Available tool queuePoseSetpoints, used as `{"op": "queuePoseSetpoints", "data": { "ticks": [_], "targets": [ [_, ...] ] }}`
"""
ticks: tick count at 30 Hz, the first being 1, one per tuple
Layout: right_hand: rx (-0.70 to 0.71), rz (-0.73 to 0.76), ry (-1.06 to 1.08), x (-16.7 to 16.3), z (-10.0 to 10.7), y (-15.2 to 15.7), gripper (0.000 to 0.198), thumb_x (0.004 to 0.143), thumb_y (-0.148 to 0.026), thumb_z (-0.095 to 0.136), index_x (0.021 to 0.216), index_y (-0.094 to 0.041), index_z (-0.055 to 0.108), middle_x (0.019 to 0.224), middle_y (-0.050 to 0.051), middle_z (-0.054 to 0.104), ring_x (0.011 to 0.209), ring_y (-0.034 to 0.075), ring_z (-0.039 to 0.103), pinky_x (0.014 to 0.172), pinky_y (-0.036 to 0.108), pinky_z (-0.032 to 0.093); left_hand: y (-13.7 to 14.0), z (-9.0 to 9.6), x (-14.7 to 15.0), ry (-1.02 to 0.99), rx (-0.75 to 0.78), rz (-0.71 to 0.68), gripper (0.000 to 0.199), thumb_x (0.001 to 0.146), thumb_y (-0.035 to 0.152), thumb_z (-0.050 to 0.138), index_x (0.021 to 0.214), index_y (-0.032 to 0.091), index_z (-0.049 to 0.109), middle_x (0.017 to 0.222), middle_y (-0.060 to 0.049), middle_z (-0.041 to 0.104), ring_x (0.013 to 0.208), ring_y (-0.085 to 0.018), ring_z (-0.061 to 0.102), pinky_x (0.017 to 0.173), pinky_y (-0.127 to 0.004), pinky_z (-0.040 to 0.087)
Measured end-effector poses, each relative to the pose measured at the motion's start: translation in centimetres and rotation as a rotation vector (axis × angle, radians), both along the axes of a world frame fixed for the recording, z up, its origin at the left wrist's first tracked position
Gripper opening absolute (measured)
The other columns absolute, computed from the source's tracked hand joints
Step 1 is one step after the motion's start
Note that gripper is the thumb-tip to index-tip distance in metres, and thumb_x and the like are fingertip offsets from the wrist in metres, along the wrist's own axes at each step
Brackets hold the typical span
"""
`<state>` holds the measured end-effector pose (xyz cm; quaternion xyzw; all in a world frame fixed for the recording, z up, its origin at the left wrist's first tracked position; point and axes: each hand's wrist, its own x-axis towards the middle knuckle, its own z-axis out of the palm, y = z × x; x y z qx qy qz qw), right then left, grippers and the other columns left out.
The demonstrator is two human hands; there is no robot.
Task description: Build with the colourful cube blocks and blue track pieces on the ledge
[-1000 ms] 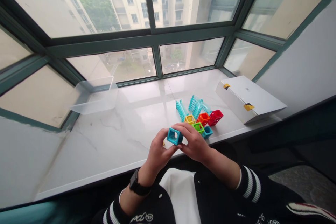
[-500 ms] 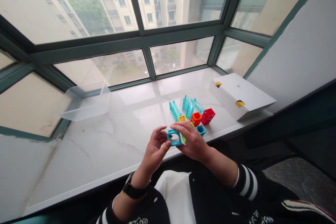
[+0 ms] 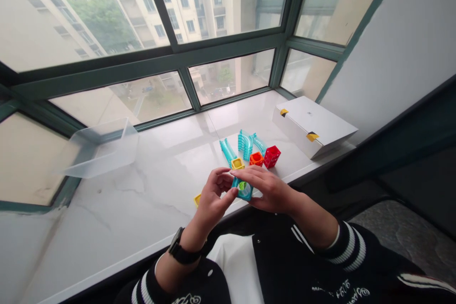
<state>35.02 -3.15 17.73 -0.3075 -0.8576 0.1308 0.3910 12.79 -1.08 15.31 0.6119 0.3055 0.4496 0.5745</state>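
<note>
A blue hollow toy block [image 3: 246,197] with a round opening is held up between both hands near the sill's front edge. My left hand [image 3: 213,202] grips its left side, thumb at the near face and fingers curled behind. From the right, my right hand [image 3: 273,191] closes over the block's top and right side. Something light green shows through the opening. Just beyond the hands stand a yellow block [image 3: 238,163], an orange block [image 3: 256,158] and a red block [image 3: 272,156]. Another yellow piece [image 3: 197,200] lies partly hidden behind my left hand.
Clear teal track pieces [image 3: 245,144] lie behind the blocks, stacked and loose. A white box [image 3: 317,123] with yellow-black tabs sits at the right by the wall. At the left, a translucent plastic bin [image 3: 103,156] rests by the window. The marble sill [image 3: 160,166] runs below the windows.
The blue block has been turned and tilted between my hands. The view has shifted, and a yellow piece now shows beside my left hand. Both hands keep hold.
</note>
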Motion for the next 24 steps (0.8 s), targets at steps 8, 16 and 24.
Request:
{"op": "queuePoseSetpoints", "data": {
  "ticks": [8,16,24],
  "targets": [
    [-0.012,-0.280,0.019,3.9,-0.3,-0.7,0.065,0.094,-0.027,0.075,0.154,-0.028,0.050,0.140,0.012,0.069,0.127,0.032,0.067,0.109,0.053,0.057,1.1,1.0,-0.8,0.217,0.208,0.109,0.039,0.104,0.050,0.060,0.132,0.024,0.059,0.117,-0.011,0.072,0.098,-0.020,0.066,0.084,-0.034,0.056],
    [-0.047,-0.554,0.045,7.5,-5.7,-2.0,0.062,0.094,-0.037,0.077,0.150,-0.027,0.052,0.139,0.014,0.065,0.132,0.036,0.061,0.114,0.059,0.052,2.5,-4.6,-7.1,0.489,0.158,0.386,0.034,0.104,0.048,0.056,0.126,0.023,0.064,0.117,-0.009,0.073,0.108,-0.025,0.069,0.096,-0.042,0.056],
    [-0.133,-0.690,-0.004,7.5,-10.0,-1.3,0.060,0.093,-0.049,0.075,0.143,-0.023,0.054,0.132,0.016,0.066,0.125,0.037,0.064,0.108,0.059,0.054,4.3,-11.6,-7.6,1.019,0.397,0.400,0.034,0.104,0.037,0.048,0.125,0.019,0.067,0.127,-0.016,0.069,0.121,-0.034,0.062,0.109,-0.054,0.047]
  ]
}}
